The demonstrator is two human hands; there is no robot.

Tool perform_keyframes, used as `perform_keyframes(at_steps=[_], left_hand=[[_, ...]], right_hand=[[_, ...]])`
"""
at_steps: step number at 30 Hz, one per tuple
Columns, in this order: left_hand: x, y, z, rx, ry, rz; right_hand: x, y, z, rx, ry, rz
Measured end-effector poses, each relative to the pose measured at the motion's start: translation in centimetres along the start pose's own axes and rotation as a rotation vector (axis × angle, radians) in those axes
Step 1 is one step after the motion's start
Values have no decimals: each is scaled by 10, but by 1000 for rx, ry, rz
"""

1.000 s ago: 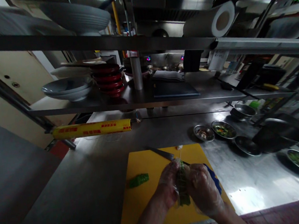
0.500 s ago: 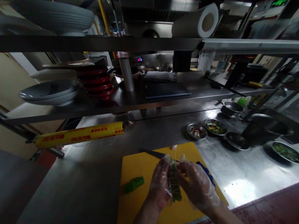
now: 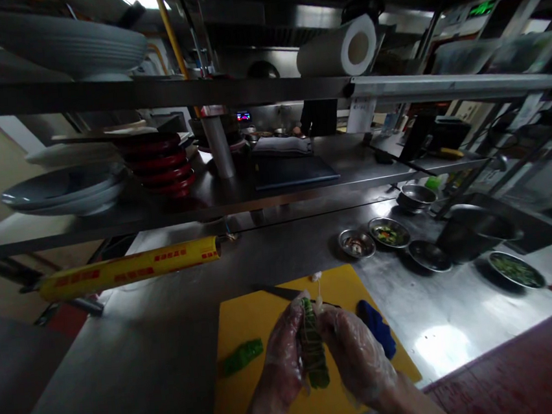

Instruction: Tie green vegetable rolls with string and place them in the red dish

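Green roll [image 3: 313, 345] bound in string, held in both grips

I hold the roll between my left grip [image 3: 284, 356] and right grip [image 3: 353, 356], both in clear plastic gloves [image 3: 365, 371], near upright above the yellow cutting board [image 3: 242, 392]. Pale string [image 3: 318, 291] winds around it in several turns, and a loose end rises from the top. I cannot tell whether the lower end touches the board.

Your left hand [image 3: 285, 356] and right hand [image 3: 353, 356] (both in clear plastic gloves) hold a string-tied green roll [image 3: 313, 346] over a yellow cutting board [image 3: 255, 398]; knife [image 3: 284, 291] behind, blue cloth [image 3: 378, 327] right.
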State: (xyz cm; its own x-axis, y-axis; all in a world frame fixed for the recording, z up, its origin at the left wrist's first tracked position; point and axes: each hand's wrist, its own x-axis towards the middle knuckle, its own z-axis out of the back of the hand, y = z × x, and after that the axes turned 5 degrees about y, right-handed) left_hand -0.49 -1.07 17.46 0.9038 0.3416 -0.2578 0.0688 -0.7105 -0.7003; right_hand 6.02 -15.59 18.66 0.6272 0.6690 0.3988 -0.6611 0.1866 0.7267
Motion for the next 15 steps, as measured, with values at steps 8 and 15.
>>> perform_keyframes(at_steps=[8,15], left_hand=[[0,-3,-5,-145,67,75],[-4,-7,-17,-187,38,112]], right_hand=[[3,0,10,42,24,-77],[-4,-4,4,-18,38,-91]])
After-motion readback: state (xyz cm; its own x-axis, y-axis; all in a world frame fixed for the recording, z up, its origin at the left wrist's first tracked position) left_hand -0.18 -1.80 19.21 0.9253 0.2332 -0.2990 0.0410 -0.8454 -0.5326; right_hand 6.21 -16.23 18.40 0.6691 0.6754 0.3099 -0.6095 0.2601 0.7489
